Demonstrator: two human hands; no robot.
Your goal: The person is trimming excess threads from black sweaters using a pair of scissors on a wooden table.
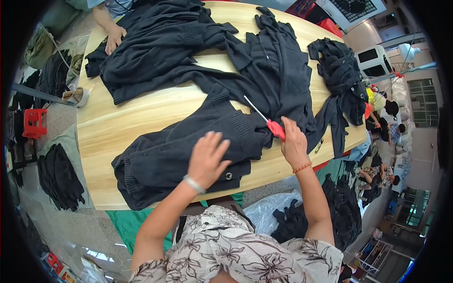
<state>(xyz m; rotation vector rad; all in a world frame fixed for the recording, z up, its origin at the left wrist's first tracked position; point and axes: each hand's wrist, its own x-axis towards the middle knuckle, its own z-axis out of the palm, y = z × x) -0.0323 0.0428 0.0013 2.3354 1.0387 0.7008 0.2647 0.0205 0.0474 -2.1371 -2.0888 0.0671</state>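
Observation:
A dark knit sweater (174, 146) with ribbed cuffs and hem lies folded on the table in front of me. My left hand (207, 160) rests on it, fingers spread, close to a round button (229, 176). In my right hand (295, 141), beside the sweater's right end, is a tool with a red handle (275, 129) and a long thin metal shaft, shaped like a screwdriver. Its shaft points up and left over the dark knitwear. More dark sweaters (278, 70) are heaped just beyond my hands.
A co-worker's hand (114, 38) touches dark sweaters (155, 52) across the wooden table (127, 120). Another dark garment pile (342, 70) sits at the right edge. A small tool (319, 145) lies near my right wrist. A white cup (81, 97) hangs at the left edge, near a red stool (35, 123).

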